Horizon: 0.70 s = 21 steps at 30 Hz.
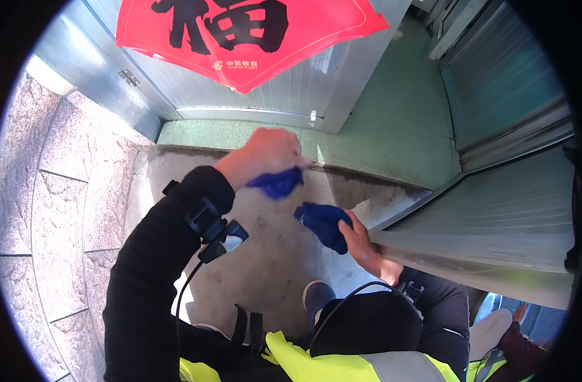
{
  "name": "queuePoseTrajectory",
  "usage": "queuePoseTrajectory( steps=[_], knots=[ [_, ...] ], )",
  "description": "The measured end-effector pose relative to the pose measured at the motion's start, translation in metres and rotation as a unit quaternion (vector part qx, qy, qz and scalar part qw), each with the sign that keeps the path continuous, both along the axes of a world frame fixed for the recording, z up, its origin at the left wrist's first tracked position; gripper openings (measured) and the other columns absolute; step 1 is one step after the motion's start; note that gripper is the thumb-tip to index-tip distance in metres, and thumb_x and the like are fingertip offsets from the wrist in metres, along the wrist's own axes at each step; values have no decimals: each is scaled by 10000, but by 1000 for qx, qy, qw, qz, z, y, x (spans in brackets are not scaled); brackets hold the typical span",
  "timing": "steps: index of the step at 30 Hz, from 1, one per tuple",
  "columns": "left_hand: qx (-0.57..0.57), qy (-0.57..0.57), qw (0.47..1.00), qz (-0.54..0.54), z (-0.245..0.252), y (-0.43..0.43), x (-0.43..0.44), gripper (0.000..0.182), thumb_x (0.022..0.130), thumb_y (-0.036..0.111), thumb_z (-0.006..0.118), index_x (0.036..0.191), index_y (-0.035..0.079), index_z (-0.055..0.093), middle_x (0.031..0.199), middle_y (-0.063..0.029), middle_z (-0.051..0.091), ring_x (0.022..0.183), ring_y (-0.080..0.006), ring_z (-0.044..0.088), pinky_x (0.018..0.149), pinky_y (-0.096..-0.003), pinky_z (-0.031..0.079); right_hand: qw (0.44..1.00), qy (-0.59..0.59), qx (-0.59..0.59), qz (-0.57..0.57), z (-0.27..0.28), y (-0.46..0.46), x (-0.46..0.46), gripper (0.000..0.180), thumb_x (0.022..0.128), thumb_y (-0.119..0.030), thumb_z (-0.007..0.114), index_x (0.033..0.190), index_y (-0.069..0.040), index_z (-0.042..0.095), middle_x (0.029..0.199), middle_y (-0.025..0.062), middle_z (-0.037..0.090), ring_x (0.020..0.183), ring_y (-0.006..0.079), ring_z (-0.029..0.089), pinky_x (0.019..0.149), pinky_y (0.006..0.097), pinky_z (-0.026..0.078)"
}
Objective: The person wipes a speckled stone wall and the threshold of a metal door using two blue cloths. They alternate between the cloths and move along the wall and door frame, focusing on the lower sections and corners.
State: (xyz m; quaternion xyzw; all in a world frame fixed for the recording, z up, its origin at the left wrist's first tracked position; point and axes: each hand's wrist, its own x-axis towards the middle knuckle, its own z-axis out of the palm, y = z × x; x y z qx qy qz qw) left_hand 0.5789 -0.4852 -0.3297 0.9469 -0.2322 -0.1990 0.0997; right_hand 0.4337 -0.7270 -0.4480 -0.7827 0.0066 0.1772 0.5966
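Note:
Raised in front of the metal door panel (252, 102), my left hand (273, 149) is closed on a blue cloth (277, 184), which hangs blurred below the fingers. My right hand (360, 238), lower and to the right, grips a bunched dark navy cloth item (323, 224) with a small pale mark at its left end. The two cloths are apart. A black strap with a small cabled device (224, 241) is on my left forearm.
A red paper decoration (252, 43) with black writing hangs on the door. A greenish stone sill (214, 133) runs below it. Another metal door (482, 229) stands close at right. Stone-patterned wall (64, 210) lies left. Another person's arm (520, 341) shows at bottom right.

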Motion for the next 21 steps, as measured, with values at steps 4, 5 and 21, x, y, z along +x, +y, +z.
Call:
queuePoseTrajectory(
  steps=[4,5,21],
  knots=[
    [17,112,993,-37,-14,-30,-59,660,748,674,505,891,50,666,856,-149,661,835,-312,639,715,-406,498,981,55,181,-50,5,-1,-2,453,943,-257,458,1303,3,367,1216,97,510,1103,162,463,964,284,350],
    [-11,122,991,-48,-18,-38,-72,686,728,682,522,954,46,648,857,-159,658,829,-315,640,716,-402,499,976,72,195,-57,9,-1,-1,464,943,-255,458,1320,-5,352,1250,92,487,1134,161,444,983,284,333],
    [-77,159,982,-59,-73,-111,-83,823,700,499,621,1302,10,345,987,-192,617,868,-312,630,731,-420,494,988,-4,110,104,31,-39,-8,701,904,-240,470,1421,30,82,1375,209,291,1232,235,352,1040,329,261]
  ],
)
